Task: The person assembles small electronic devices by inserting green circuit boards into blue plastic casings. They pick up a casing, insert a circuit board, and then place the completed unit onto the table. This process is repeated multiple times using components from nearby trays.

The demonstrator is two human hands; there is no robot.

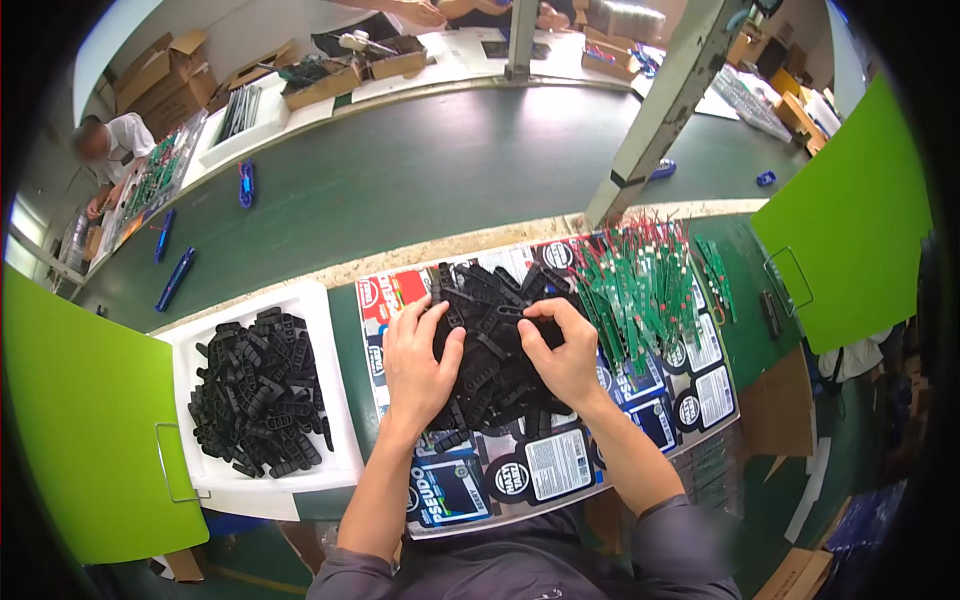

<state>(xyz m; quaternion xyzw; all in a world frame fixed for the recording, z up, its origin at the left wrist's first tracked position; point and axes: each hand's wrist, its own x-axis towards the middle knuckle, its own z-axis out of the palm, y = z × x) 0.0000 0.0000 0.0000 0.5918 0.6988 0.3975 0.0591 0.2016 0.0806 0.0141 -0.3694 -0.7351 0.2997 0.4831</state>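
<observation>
Left hand: the left hand (420, 362) lies palm down on the near left side of the heap, fingers spread flat and pressing on the parts, gripping nothing.
Right hand: the right hand (562, 352) rests on the right side of the heap, its fingers curled together around one black part at the top edge.
Heap: a pile of flat black plastic slotted parts (492, 340) sits in the middle of the bench, between both hands, on a glossy printed sheet of labels (560, 465).
Left of heap: a white rectangular tray (330, 330) holds more of the same black parts (258, 392).
Right of heap: a fan of narrow green circuit strips (640, 285) lies just beside the right hand.
Far side: a dark green conveyor belt (420, 170) carries blue pens (175, 280).
Sides: bright green panels (80, 420) stand left and right.
</observation>
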